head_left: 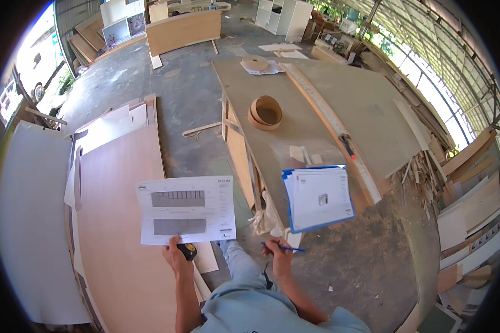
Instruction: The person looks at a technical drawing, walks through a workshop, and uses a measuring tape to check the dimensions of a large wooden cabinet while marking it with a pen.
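Observation:
My left hand is closed on the lower edge of a printed drawing sheet, which shows two grey cabinet-like layouts. A black and yellow tape measure is also in that hand, just under the sheet. My right hand pinches a blue pen, held level in front of my body. Past the pen, a stack of printed papers rests on a blue folder at the near end of the workbench.
On the bench are a coil of brown edging strip, a flatter roll, and a long straight strip with a dark, red-ended tool. Stacked panels lie left. A pale cloth hangs at the bench corner. Offcuts pile up right.

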### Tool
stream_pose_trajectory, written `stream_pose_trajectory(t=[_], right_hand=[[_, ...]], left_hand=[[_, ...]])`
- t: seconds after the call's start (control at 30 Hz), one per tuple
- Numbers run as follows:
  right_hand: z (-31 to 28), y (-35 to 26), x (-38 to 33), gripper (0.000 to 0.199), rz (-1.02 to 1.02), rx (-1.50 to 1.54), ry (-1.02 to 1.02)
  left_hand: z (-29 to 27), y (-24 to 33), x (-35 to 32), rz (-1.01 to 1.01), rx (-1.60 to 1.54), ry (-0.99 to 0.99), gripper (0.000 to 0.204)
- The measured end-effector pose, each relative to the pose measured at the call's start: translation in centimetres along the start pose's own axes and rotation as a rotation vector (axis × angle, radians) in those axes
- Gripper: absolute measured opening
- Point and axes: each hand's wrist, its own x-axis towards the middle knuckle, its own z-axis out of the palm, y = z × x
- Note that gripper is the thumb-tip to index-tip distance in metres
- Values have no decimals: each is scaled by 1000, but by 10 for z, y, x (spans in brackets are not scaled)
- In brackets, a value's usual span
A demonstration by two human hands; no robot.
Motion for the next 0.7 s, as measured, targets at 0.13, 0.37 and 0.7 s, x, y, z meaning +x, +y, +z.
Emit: stream_pose_trajectory(t=[0.13, 0.37, 0.7], right_hand=[[100, -48, 129, 21, 32, 183, -137], [266, -127, 333, 35, 83, 183, -405], [459, -120, 601, 28, 83, -101, -619]], left_hand=[[39, 29, 101, 37, -3, 103, 26], [86, 75, 253, 60, -39, 142, 27], [219, 95, 516, 49, -39, 297, 27]])
